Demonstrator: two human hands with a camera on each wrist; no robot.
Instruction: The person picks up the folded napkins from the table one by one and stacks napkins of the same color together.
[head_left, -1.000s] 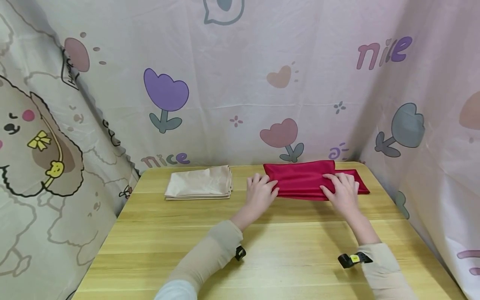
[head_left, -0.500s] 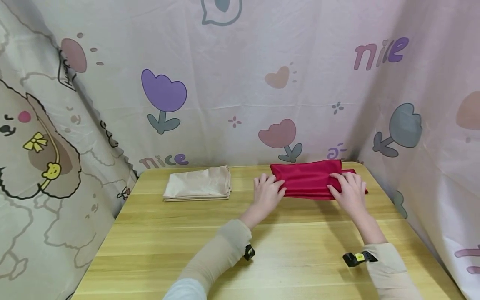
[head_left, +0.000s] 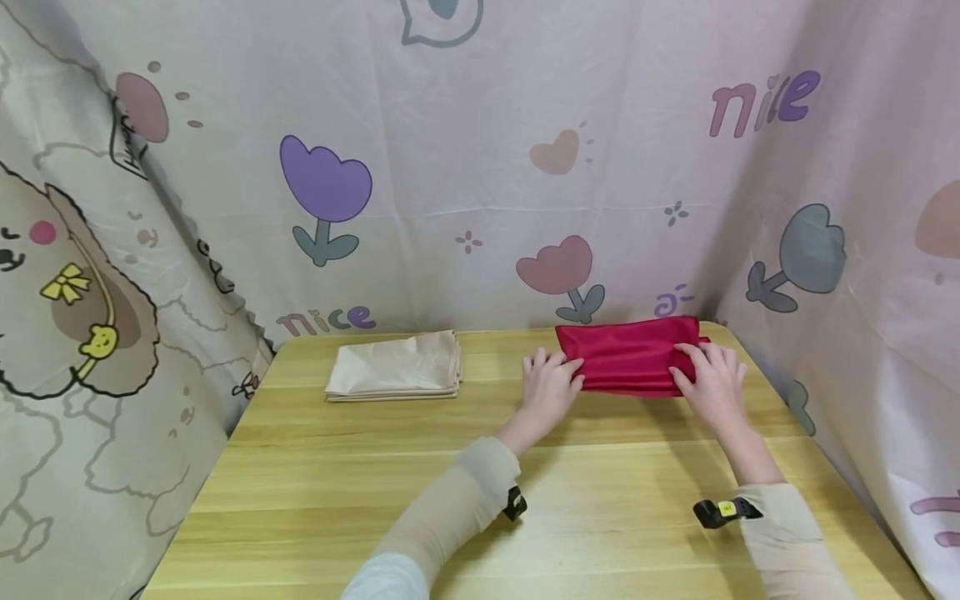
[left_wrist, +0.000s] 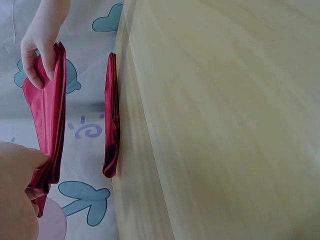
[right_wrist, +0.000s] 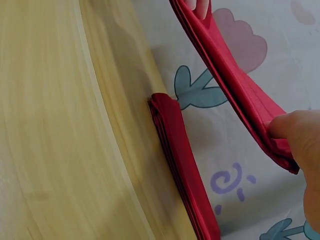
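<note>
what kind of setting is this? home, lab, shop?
Likely a makeshift recording booth, not a lived-in room: cartoon-print sheets hang as walls round a small wooden table, and the person's hands fold a red cloth beside a folded beige cloth.

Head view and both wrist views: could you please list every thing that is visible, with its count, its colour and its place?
folded red cloth in the hands: one, red, held at both ends above the far right of the table.
folded red cloth on the table: one, red, lying at the far right edge, under the held one.
beige folded cloth: one stack, beige, far left part of the table.
table: one, light wood.
printed curtain: pale pink with tulips, hearts and "nice", around the table.
wrist devices: two, black, one on each wrist.
left hand: grips the left end.
right hand: grips the right end.
</note>
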